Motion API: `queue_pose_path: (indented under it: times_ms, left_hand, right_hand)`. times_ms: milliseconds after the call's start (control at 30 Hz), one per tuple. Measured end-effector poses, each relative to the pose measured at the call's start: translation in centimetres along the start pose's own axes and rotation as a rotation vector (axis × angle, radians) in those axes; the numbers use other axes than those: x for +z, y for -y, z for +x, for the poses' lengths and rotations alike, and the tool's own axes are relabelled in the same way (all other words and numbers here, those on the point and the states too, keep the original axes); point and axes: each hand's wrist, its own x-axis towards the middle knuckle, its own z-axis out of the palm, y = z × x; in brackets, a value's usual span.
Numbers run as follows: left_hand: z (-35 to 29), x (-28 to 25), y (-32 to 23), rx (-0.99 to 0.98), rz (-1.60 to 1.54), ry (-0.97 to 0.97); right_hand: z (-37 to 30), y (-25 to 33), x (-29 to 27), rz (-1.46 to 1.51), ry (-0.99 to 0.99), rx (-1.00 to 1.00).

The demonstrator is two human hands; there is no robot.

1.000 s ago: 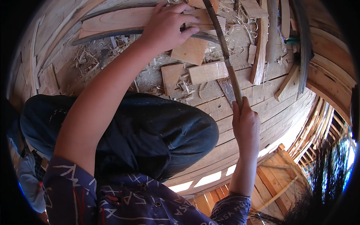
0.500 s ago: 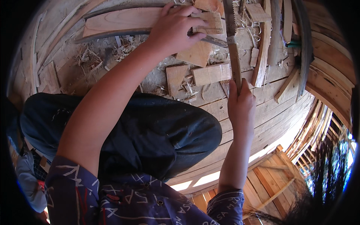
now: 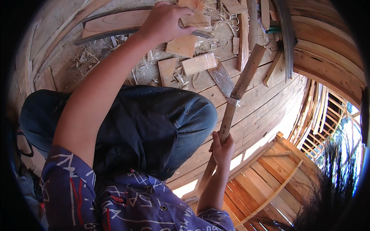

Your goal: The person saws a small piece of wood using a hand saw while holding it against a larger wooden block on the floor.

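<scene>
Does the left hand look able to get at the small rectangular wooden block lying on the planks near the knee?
Probably yes: the left hand rests just beyond the rectangular wooden block, with only shavings between.

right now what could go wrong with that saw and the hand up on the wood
The right hand holds the saw far down its long handle, so the toothed blade could wobble. The left hand presses a small wood block near the cutting area, so fingers might get nicked. Loose offcuts and shavings could shift underneath.
</scene>
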Motion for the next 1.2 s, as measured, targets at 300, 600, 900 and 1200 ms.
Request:
queue_pose_path:
  times_ms: [300,600,900,1200]
  left_hand:
    - [-4.6,-9.9,-5.0,-0.635,-1.205,0.703]
    - [-9.3,-15.9,-5.7,-0.718,-1.318,0.666]
    - [-8.6,-16.4,-5.5,-0.391,-1.274,0.595]
    - [-8.0,-11.5,-1.8,-0.274,-0.831,0.299]
  right_hand:
    - [-4.4,5.5,-0.5,0.266,0.095,-0.225]
    - [-9.5,9.0,2.9,0.26,0.246,-0.279]
    - [-9.6,6.0,3.3,0.281,0.251,-0.382]
    - [-4.5,6.0,-0.7,0.314,0.134,-0.349]
